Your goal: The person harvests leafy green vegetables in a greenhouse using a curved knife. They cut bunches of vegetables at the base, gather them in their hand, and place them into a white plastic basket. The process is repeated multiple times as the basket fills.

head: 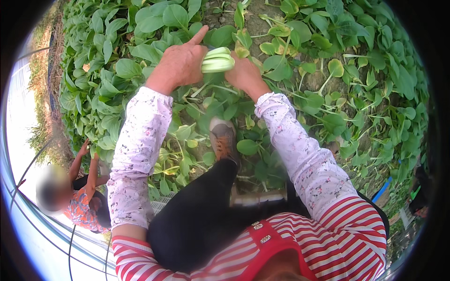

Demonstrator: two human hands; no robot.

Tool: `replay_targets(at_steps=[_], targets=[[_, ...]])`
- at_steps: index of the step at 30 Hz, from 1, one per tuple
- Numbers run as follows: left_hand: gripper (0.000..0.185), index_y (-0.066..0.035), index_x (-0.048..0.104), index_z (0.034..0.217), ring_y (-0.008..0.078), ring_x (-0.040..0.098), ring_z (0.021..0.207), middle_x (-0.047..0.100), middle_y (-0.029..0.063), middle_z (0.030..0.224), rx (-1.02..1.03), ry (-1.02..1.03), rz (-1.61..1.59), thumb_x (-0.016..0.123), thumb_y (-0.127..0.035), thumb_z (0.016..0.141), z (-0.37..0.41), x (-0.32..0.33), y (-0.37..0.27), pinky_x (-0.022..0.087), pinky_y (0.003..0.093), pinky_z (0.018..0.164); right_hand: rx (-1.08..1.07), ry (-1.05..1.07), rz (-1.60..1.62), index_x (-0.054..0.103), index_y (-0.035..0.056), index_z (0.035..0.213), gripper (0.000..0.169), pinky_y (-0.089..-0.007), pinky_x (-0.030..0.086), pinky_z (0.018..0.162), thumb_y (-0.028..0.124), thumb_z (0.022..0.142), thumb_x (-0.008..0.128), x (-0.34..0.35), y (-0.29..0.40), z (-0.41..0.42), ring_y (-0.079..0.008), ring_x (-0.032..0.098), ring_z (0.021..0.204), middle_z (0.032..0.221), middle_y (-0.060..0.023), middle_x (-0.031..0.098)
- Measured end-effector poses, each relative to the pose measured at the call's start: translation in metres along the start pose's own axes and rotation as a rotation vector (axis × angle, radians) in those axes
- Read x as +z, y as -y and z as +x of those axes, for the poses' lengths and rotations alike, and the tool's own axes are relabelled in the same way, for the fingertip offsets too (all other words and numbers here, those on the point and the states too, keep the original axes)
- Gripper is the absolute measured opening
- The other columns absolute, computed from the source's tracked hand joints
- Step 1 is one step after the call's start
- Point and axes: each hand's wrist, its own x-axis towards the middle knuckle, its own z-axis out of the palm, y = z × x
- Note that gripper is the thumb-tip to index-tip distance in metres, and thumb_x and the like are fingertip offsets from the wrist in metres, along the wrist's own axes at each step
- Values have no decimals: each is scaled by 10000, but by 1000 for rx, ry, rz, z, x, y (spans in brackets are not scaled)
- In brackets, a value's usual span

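Observation:
My left hand [184, 63] is closed around the pale stalks of a leafy green vegetable [218, 60], with its index finger stretched forward. The stalk end faces right, and its leaves are mostly hidden behind the hand. Against the right side of the stalks rests my right hand [244, 73], its fingers curled and partly hidden, so what it holds cannot be told. Below both hands, cut or loose green and yellowing leaves [277, 66] lie over soil.
Dense leafy plants [102, 70] grow at the left, more [404, 77] at the right. My shoe [223, 140] stands among leaves. Another person [84, 203] crouches at the lower left, reaching into the plants. A blue strip [382, 189] lies at the right.

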Motion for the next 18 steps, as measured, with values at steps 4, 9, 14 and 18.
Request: replay_targets(at_steps=[4, 9, 14, 18], targets=[[298, -9, 634, 973, 287, 626, 1000, 318, 129, 1454, -132, 263, 199, 630, -69, 681, 17, 10, 37, 512, 383, 819, 123, 53, -21, 515, -6, 1047, 309, -502, 450, 795, 234, 854, 496, 10, -14, 12, -417, 610, 887, 902, -264, 634], [242, -31, 650, 915, 268, 641, 960, 397, 135, 1407, -195, 238, 256, 661, -119, 689, -6, 40, 53, 522, 374, 786, 106, 163, 65, 508, -14, 1069, 312, -495, 449, 824, 207, 854, 457, 3, 1, 8, -451, 594, 906, 936, -295, 621], [152, -57, 641, 824, 261, 666, 843, 485, 119, 1334, -216, 250, 276, 605, -59, 676, -12, 54, 53, 516, 362, 705, 131, 144, 71, 502, -79, 1050, 312, -491, 454, 828, 137, 836, 433, 15, 4, 24, -448, 591, 944, 982, -316, 606], [146, -62, 635, 822, 255, 667, 833, 505, 109, 1309, -212, 145, 281, 599, -63, 681, -16, 62, 63, 509, 362, 719, 67, 159, 69, 489, -87, 1052, 318, -502, 452, 821, 151, 848, 434, 15, 11, 29, -452, 595, 910, 943, -318, 608]])
